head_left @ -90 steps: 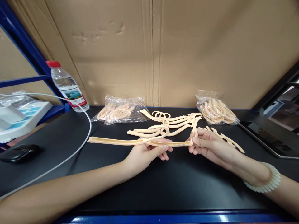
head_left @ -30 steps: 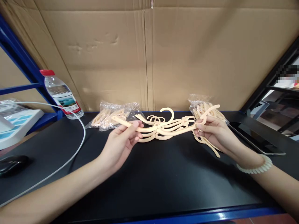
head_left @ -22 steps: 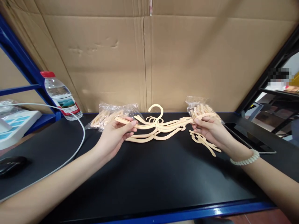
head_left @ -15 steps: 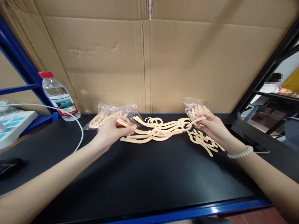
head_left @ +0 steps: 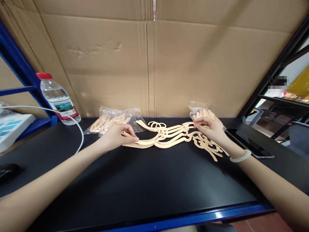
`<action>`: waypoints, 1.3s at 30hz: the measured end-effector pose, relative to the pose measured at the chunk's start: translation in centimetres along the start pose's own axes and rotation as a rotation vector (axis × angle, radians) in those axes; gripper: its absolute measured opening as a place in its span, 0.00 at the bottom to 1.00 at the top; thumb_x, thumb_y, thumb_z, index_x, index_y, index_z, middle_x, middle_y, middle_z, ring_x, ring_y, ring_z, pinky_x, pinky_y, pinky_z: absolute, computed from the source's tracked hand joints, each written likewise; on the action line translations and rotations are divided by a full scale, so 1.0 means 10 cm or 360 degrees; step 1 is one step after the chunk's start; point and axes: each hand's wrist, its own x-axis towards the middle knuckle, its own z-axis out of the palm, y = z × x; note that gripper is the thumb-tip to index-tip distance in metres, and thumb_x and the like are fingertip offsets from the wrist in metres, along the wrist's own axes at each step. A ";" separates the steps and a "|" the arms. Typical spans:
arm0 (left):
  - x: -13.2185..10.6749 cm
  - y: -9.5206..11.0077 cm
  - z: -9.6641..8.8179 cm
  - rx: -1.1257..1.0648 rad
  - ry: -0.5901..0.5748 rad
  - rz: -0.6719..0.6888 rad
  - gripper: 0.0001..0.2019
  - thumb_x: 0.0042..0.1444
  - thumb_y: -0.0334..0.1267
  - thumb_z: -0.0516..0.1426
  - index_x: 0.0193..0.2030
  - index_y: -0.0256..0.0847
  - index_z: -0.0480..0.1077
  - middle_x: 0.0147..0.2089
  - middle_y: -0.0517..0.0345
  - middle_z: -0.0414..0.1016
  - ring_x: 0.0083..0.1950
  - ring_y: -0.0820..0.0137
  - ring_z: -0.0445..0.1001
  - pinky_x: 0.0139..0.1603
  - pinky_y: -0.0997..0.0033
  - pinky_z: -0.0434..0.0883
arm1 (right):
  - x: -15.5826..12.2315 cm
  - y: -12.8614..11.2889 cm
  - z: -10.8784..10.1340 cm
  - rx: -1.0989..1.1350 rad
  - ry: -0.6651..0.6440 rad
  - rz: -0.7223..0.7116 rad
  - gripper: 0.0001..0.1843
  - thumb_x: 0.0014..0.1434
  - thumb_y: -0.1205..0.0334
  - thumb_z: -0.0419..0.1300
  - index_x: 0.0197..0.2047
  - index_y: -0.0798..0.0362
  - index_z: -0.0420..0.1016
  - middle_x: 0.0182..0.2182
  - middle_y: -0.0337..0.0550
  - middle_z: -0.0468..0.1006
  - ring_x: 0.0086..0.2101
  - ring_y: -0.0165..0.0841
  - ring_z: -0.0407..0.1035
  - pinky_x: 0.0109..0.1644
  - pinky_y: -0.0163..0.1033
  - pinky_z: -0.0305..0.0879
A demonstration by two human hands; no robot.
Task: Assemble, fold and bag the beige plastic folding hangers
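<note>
Several beige plastic hangers (head_left: 169, 143), with long curved arms and round hooks, lie in an overlapping row on the black tabletop. My left hand (head_left: 117, 137) is closed in a pinch on the arm of the hanger at the row's left end; its tip shows by my fingers. At the right end, my right hand (head_left: 211, 129) is closed, its thumb and fingertips pinching the end of another hanger by the row. Just below that hand lies a loose pile of small beige curved pieces (head_left: 209, 146).
Clear plastic bags of beige parts, one on the left (head_left: 108, 117) and one on the right (head_left: 202, 109), stand against the cardboard wall (head_left: 108, 64). A water bottle (head_left: 60, 100), white cable (head_left: 82, 138) and mouse (head_left: 8, 170) are leftward. A tablet (head_left: 251, 145) lies right.
My right hand has moved left and slightly down, bringing its hanger to the right end of the row. My left hand has lowered its hanger arm slightly. The view shifted a little.
</note>
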 end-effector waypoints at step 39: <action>0.01 0.04 0.48 0.0977 -0.0096 0.0907 0.11 0.60 0.32 0.53 0.47 0.39 0.73 0.46 0.49 0.80 0.48 0.57 0.76 0.52 0.56 0.66 | -0.22 -0.07 0.44 -0.1254 -0.0567 -0.1138 0.13 0.68 0.65 0.51 0.50 0.49 0.75 0.39 0.48 0.71 0.42 0.40 0.66 0.46 0.45 0.66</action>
